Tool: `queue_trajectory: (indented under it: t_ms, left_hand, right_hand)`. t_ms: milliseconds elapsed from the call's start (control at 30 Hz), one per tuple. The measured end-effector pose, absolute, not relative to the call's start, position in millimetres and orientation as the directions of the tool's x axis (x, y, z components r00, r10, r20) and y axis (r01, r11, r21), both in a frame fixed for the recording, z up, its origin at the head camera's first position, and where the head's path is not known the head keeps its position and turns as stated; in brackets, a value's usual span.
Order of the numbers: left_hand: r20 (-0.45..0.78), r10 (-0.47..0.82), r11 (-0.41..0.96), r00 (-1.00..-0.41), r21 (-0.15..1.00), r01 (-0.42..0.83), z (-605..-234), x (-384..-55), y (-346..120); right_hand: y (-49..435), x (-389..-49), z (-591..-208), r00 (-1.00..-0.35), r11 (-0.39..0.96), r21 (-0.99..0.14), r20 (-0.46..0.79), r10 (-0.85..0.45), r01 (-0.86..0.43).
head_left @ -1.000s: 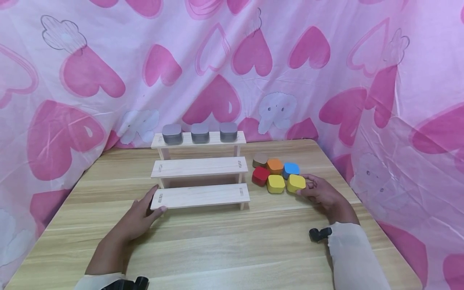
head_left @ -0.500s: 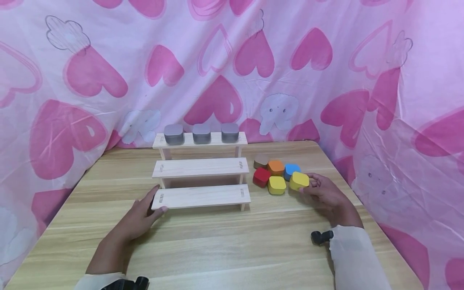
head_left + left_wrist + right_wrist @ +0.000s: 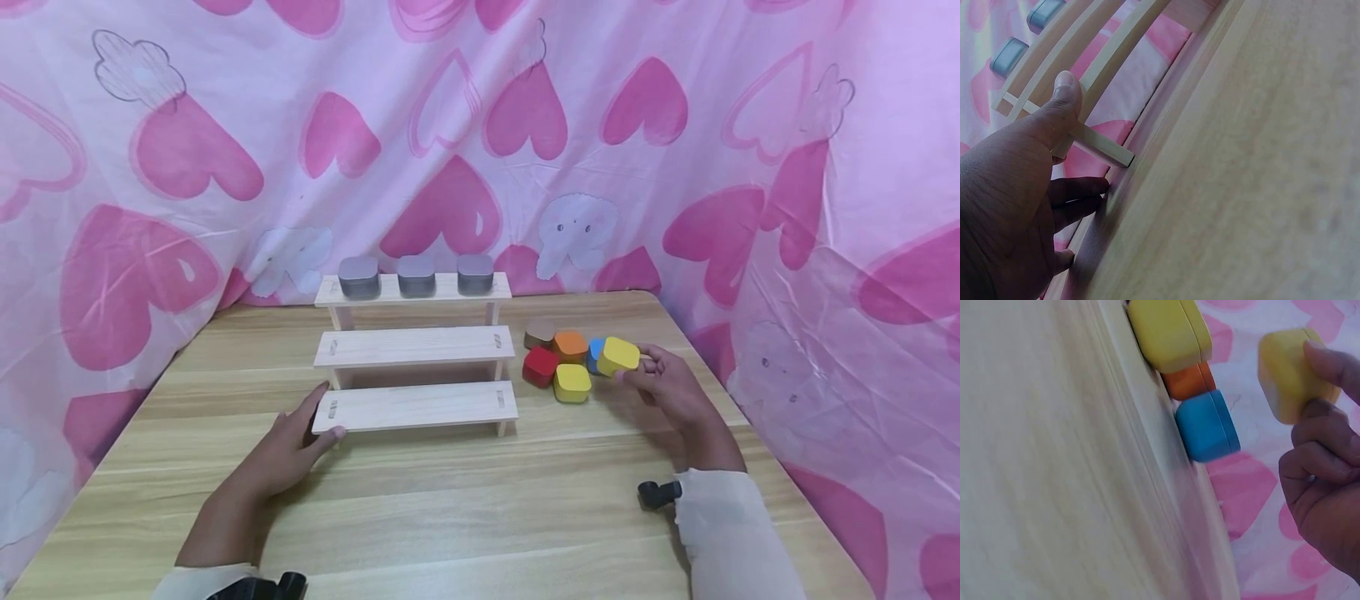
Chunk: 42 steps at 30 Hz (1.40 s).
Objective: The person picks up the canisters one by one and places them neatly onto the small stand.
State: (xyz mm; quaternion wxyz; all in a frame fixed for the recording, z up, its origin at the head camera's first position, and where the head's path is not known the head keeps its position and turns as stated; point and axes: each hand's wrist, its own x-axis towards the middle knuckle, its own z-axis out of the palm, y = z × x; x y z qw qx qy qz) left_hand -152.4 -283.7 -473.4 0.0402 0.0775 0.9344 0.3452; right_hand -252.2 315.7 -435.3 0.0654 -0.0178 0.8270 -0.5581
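Note:
My right hand (image 3: 670, 392) pinches a small yellow lidded box (image 3: 618, 356) between thumb and fingers, raised off the table; in the right wrist view this held box (image 3: 1288, 375) is apart from the others. Beside it stand a second yellow box (image 3: 572, 382), a red one (image 3: 540, 367), an orange one (image 3: 571, 346), a brown one (image 3: 539, 334) and a partly hidden blue one (image 3: 595, 355). At the left end of a three-step wooden stand (image 3: 416, 407), my left hand (image 3: 279, 460) grips the lowest step, thumb in front; the left wrist view shows the thumb (image 3: 1065, 97) against it.
Three grey boxes (image 3: 417, 277) stand in a row on the stand's top step. The wooden table (image 3: 480, 517) ends at the back and right against a pink heart-patterned cloth (image 3: 570, 108).
My right hand has lifted the yellow box from the table and moved it slightly back, so it now overlaps the blue box from the head view. The left hand stays put.

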Motion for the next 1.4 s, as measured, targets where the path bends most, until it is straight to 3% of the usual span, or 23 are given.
queue_trajectory:
  t_ms: [300, 633, 933, 1133, 1400]
  left_hand:
    - [-0.022, 0.181, 0.742, -0.983, 0.659, 0.122, -478, -155, -283]
    - [-0.015, 0.174, 0.755, -0.985, 0.644, 0.123, -474, -155, -282]
    - [-0.014, 0.174, 0.746, -0.985, 0.655, 0.122, -476, -154, -283]
    - [-0.016, 0.169, 0.751, -0.986, 0.650, 0.118, -474, -153, -284]
    - [-0.017, 0.171, 0.745, -0.985, 0.656, 0.118, -474, -152, -285]
  right_hand:
    - [297, -247, -417, -0.999, 0.312, -0.950, -0.002, -0.046, -0.013]
    - [254, -242, -392, -0.984, 0.232, -0.965, 0.089, -0.154, -0.124]
    - [222, -240, -371, -0.971, 0.271, -0.955, 0.055, -0.232, -0.119]
    - [202, -241, -365, -0.953, 0.221, -0.967, 0.059, -0.297, -0.129]
    - [160, -243, -356, -0.950, 0.273, -0.960, -0.032, -0.312, -0.057]
